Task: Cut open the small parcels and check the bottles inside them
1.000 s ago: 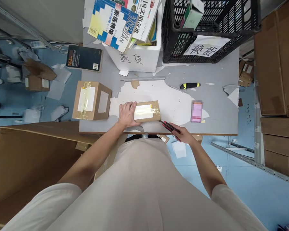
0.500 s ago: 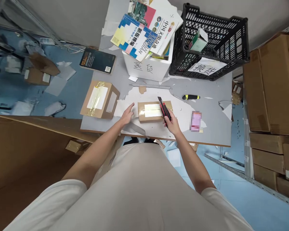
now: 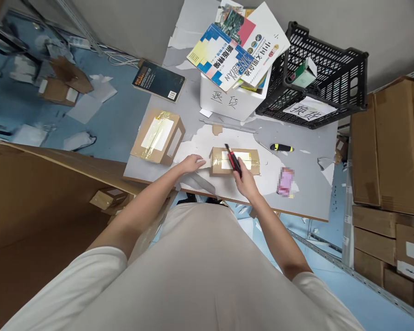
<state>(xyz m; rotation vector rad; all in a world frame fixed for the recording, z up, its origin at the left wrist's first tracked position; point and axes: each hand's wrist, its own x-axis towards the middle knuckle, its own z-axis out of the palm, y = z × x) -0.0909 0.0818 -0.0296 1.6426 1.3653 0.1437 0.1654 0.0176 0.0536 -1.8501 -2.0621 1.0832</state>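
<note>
My right hand (image 3: 246, 182) is wrapped round a red and black utility knife (image 3: 233, 161), its blade pointing up and away over a small cardboard box (image 3: 254, 161). This box has a white label and clear tape, and lies on torn white paper in front of me. My left hand (image 3: 192, 164) is at the box's left end, thumb and fingers drawn together. What they pinch, if anything, is too small to make out. Farther left stands a bigger taped cardboard box (image 3: 177, 141), apart from both hands.
Behind the small box are a white bin (image 3: 224, 103) heaped with books and a black plastic crate (image 3: 331, 120). A yellow and black cutter (image 3: 282, 147) and a blurred pink item (image 3: 285, 181) lie to the right. A dark book (image 3: 158, 81) rests at the table's left edge.
My left hand has gone from a pointing finger to closed fingers nearer the box's left end. The knife now sits farther left over the box. The whole view has shifted and turned slightly.
</note>
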